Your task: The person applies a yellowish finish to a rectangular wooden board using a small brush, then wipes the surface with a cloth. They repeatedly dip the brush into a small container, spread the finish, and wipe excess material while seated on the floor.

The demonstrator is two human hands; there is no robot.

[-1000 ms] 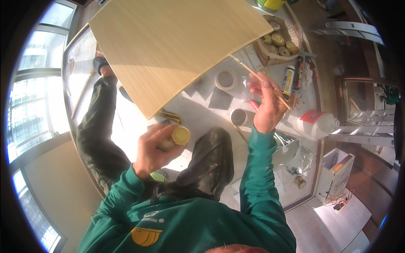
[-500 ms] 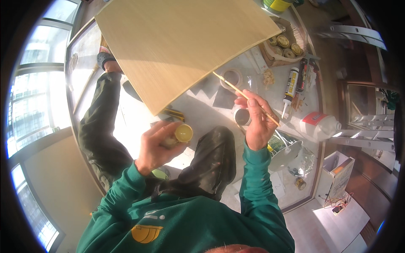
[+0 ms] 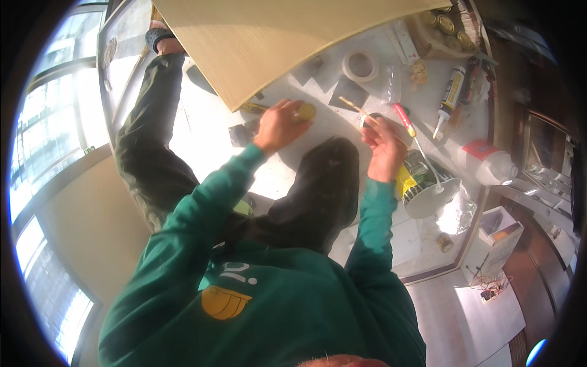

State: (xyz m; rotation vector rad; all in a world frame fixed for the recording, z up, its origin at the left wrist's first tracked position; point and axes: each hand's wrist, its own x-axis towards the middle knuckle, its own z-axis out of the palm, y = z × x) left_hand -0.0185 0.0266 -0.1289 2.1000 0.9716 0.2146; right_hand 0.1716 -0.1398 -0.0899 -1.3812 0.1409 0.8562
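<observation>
My left hand (image 3: 280,127) is closed around a small round jar (image 3: 305,111) with a yellow top or contents; its body is mostly behind the fingers. It sits just below the near corner of a large wood-grained panel (image 3: 275,37). To the right, my right hand (image 3: 385,145) pinches a thin wooden stick (image 3: 351,104), perhaps a slim brush, whose tip points up and left, apart from the panel. A small dark-mouthed container (image 3: 369,120) stands right behind those fingers, partly hidden by them.
A roll of tape (image 3: 361,65) and a dark square sheet (image 3: 348,95) lie beyond my right hand. Farther right are a red-handled tool (image 3: 403,118), a sealant cartridge (image 3: 451,92), a plastic bottle (image 3: 487,162), crumpled foil (image 3: 455,211) and a box of cans (image 3: 431,46).
The stick has come away from the panel's edge. My left hand with the jar has moved forward and right, toward the panel's corner. The view has shifted, so the panel sits higher.
</observation>
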